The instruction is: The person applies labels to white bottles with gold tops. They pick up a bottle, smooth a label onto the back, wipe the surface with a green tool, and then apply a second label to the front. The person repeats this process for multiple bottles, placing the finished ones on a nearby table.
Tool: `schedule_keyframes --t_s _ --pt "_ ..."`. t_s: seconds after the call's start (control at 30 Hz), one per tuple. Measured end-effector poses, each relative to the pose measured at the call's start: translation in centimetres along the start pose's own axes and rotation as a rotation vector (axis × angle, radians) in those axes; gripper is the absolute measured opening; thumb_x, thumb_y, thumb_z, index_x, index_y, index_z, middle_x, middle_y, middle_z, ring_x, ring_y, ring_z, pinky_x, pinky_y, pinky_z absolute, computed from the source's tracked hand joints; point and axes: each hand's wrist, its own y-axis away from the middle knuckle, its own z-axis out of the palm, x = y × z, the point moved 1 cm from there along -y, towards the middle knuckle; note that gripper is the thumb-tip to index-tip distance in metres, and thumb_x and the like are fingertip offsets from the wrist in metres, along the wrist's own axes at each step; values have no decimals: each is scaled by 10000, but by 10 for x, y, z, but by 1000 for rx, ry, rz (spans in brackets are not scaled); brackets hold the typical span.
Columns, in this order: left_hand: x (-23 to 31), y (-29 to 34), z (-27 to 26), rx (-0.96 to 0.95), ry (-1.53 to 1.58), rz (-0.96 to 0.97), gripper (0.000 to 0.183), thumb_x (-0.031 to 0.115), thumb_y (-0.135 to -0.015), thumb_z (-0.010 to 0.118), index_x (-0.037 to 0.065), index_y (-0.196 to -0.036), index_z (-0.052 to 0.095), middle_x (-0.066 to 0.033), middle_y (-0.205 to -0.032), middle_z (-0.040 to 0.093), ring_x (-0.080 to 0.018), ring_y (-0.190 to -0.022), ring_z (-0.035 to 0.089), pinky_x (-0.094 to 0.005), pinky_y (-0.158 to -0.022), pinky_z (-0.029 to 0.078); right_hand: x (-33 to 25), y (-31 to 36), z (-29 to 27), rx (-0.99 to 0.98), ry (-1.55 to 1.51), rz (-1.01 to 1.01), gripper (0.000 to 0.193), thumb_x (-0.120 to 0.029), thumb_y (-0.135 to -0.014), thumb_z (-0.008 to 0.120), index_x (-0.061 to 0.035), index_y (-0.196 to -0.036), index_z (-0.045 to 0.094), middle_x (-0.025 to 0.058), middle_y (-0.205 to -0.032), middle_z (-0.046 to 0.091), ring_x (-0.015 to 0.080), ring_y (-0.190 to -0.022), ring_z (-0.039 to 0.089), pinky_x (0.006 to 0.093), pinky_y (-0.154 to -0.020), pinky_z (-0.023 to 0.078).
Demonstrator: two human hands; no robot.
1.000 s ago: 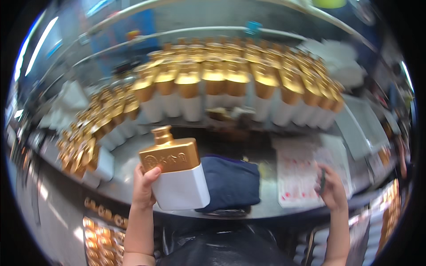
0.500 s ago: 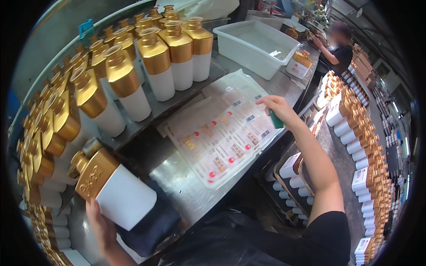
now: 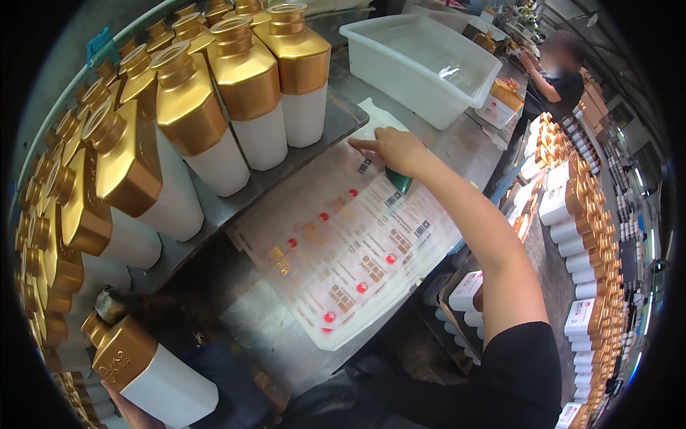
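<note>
My left hand (image 3: 132, 413) grips a white bottle with a gold top (image 3: 146, 368) at the lower left, lying tilted over a dark blue cloth (image 3: 214, 357). Only a few fingers of that hand show under the bottle. My right hand (image 3: 391, 149) reaches forward to the far end of a clear sheet of labels (image 3: 343, 247) with red dots, its index finger pointing onto the sheet's top edge. A small dark green thing (image 3: 401, 183) sits in that hand's palm.
Rows of gold-and-white bottles (image 3: 207, 100) fill the raised metal shelf (image 3: 343, 118) at left. A white plastic tub (image 3: 421, 61) stands beyond the sheet. Another person (image 3: 561, 71) works at the far right, past stacked bottles and boxes (image 3: 579, 236).
The view has swung further right and down. My right hand has moved up the label sheet to its far end. The left hand still holds the bottle at the lower left.
</note>
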Motion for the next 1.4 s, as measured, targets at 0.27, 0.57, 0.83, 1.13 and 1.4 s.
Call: schedule_keyframes --t_s 0.27,0.57,0.83,1.13,1.4 --pt "1 -3 10 -155 -23 93 635 490 -1021 335 -24 -1382 424 -212 -1340 511 -302 -1174 558 -426 -980 488 42 -89 13 7 -339 -147 588 -393 -633 841 -132 -1122 642 145 -1094 617 339 -1015 593 430 -824 492" --pt "-32 -23 -15 -87 40 -160 705 545 -1021 263 -34 -1387 432 -195 -1368 513 -308 -1274 483 -469 -1031 432 39 -56 -19 -303 -233 -216 719 -305 -560 896 -103 -1180 594 116 -1143 631 329 -1076 595 398 -865 486" --pt "-76 -43 -37 -50 241 -118 493 401 -1008 430 14 -1311 475 -113 -1195 581 -205 -1074 578 -353 -909 485 45 -70 1 -250 -358 -144 623 -323 -586 875 -61 -1096 632 120 -1023 678 337 -1002 625 417 -820 484" --pt "-70 -23 -41 -121 329 -116 428 317 -1036 419 28 -1346 472 -92 -1227 585 -181 -1066 604 -314 -898 496 39 -66 2 15 -192 -190 197 -210 -755 700 -82 -902 676 135 -849 679 368 -808 638 439 -673 508" --pt "-57 -14 -37 -179 496 -70 512 331 -1052 378 30 -1466 360 -106 -1406 470 -196 -1266 480 -332 -1065 383 33 -45 3 264 -72 -73 103 -178 -826 620 -80 -821 650 154 -807 661 386 -761 624 465 -682 501"
